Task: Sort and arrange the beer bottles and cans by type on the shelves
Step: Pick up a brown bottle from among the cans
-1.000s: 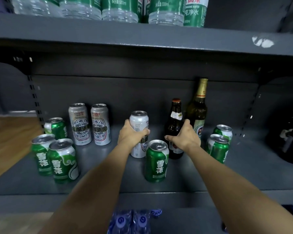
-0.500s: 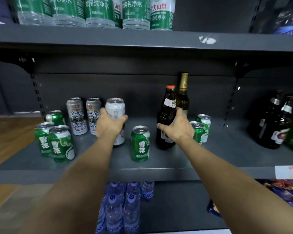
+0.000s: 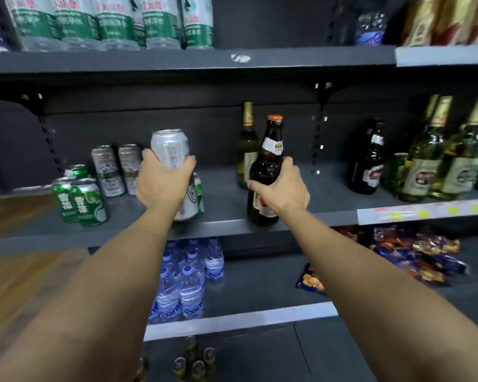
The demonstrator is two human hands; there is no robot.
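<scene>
My left hand grips a tall silver can and holds it up in front of the middle shelf. My right hand grips a brown bottle with an orange cap near the shelf's front edge. A green can peeks out behind the silver one. Green cans stand at the shelf's left, with two tall silver patterned cans behind them. A green bottle with a gold neck stands at the back.
More brown and green bottles crowd the right bay. Water bottles line the shelf above; small water bottles and snack bags lie on the shelf below. Wooden floor shows at left.
Both hands have lifted and drawn their loads toward the shelf front. The silver can is now raised off the shelf, and the view has swung right and back.
</scene>
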